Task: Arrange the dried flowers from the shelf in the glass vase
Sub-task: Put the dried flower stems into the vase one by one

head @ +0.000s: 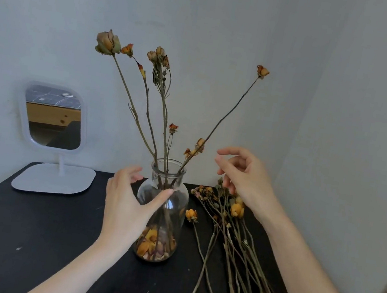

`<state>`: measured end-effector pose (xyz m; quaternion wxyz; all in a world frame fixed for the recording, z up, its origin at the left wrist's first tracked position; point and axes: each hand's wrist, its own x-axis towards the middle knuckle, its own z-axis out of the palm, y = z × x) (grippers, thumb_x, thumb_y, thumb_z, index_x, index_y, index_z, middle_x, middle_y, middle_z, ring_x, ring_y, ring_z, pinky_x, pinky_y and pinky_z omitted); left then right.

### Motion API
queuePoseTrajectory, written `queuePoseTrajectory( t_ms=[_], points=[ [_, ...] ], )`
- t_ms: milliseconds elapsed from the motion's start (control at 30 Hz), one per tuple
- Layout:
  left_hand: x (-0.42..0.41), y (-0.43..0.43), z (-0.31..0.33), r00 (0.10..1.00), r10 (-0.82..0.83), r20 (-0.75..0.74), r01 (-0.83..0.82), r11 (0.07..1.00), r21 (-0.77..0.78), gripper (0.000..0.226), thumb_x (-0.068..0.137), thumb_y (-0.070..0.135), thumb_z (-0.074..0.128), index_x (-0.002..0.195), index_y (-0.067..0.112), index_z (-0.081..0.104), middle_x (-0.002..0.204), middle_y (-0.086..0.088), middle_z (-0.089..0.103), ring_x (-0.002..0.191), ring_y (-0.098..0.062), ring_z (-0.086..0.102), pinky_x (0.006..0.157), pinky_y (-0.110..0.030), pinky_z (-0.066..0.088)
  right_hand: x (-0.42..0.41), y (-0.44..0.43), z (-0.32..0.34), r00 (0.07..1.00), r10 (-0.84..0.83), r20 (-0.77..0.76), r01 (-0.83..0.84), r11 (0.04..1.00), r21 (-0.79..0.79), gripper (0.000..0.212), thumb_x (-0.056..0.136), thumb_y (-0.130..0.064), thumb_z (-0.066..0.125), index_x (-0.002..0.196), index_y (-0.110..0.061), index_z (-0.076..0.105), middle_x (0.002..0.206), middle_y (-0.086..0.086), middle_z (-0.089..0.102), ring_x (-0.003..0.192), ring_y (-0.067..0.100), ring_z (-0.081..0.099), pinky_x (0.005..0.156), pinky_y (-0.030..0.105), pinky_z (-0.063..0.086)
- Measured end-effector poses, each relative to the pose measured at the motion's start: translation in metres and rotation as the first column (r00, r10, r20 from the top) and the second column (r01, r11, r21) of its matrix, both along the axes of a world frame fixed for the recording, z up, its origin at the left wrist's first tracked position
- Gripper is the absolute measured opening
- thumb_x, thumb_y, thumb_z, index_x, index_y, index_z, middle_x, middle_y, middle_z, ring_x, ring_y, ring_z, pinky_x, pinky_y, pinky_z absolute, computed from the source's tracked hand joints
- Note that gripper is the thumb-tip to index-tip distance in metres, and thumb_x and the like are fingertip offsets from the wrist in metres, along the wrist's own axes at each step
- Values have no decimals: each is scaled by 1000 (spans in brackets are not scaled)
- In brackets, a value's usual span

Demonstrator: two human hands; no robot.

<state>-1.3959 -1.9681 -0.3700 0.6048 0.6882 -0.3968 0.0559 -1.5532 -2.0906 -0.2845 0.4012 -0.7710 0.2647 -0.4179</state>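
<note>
A clear glass vase stands on the black table, with loose dried petals at its bottom and several dried flower stems fanning out of its neck. My left hand is spread around the vase's left side; its thumb tip touches the shoulder of the glass and the fingers reach behind. My right hand hovers right of the vase, fingers loosely curled and holding nothing, close to the rightmost stem. A bundle of loose dried flowers lies on the table under that hand.
A white table mirror on a flat white base stands at the back left of the table. Pale walls close in behind and on the right. A single orange bloom lies just right of the vase.
</note>
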Motion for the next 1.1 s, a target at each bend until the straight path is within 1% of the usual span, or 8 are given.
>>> queuePoseTrajectory(
  t_ms=[100,200,333,400,500,733,900,1100],
  points=[
    [-25,19,-15,989,-92,115,97,995,-34,35,66,61,53,93,42,43,72,11,48,68,-8,49,58,-17,38,-27,-16,-23,995,-91,-48,94,992,82,10,88,-22,60,98,-22,62,64,-5,63,45,2,53,40,14,41],
    [-55,18,-30,935,-302,186,280,950,135,20,76,50,55,90,41,46,63,10,49,53,-8,47,54,-20,44,-49,-29,-50,968,-189,-164,212,968,138,11,89,-20,59,98,-17,62,70,-1,64,44,0,53,40,13,41],
    [-80,-12,-47,916,-364,169,270,870,412,21,84,41,60,101,38,48,55,8,47,53,-5,49,61,-27,51,-74,-40,-81,909,-246,-336,305,943,134,10,89,-20,59,98,-17,62,76,1,65,51,4,56,42,13,41],
    [-84,-28,-56,933,-345,103,244,817,522,23,86,41,58,106,32,48,61,9,52,58,-3,53,61,-25,50,-81,-42,-93,870,-245,-427,322,939,118,9,88,-21,59,98,-20,61,77,0,65,55,4,57,44,12,41],
    [-88,-43,-67,948,-301,98,166,737,655,27,89,42,53,110,27,45,80,5,62,72,-12,62,64,-30,52,-82,-40,-108,794,-220,-567,309,949,64,10,87,-23,61,97,-21,62,73,-5,65,63,3,59,54,16,42],
    [-90,-57,-75,962,-252,108,115,729,675,24,90,41,51,107,24,47,85,6,63,79,-16,63,69,-34,53,-55,-33,-129,586,-167,-793,267,964,-6,23,85,-38,62,98,-19,63,84,1,66,81,15,65,78,33,54],
    [-87,-58,-77,961,-255,111,117,732,671,21,90,42,51,103,26,50,82,7,61,78,-15,61,65,-30,50,-42,-33,-136,472,-205,-858,296,953,-65,27,84,-39,62,96,-15,63,89,5,68,82,20,66,75,36,54],
    [-87,-62,-75,954,-278,117,120,706,698,15,89,42,53,91,28,54,81,9,60,79,-13,60,67,-30,51,-37,-33,-137,458,-249,-854,327,940,-99,20,84,-30,61,93,-13,62,81,2,59,83,22,64,64,31,47]
  ],
)
